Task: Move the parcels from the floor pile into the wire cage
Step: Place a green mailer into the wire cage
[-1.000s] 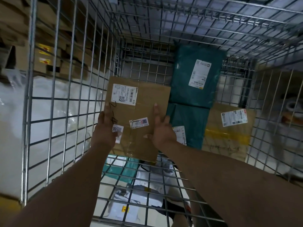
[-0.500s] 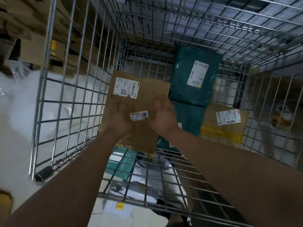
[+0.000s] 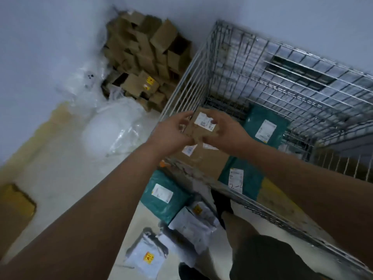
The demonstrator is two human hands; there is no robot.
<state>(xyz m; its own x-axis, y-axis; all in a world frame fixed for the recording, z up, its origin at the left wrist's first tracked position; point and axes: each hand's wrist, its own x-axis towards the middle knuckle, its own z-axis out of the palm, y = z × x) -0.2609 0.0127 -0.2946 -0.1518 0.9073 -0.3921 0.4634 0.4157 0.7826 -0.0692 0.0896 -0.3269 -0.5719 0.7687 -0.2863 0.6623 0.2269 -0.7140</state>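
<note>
Backed up out of the cage [image 3: 262,81], floor pile [image 3: 191,221] back in view, box [image 3: 207,158] left inside.
Box lay by the cage's left wall, just beside the teal bags [image 3: 262,128], long axis running near rim to far wall, big label at the far end. Left hand [image 3: 171,132] and right hand [image 3: 224,131] had come off it, fingers loosely spread, gripping nothing. Looked like that one was done.

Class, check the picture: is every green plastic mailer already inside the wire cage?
No, one green plastic mailer lies on the floor outside the wire cage.
</note>
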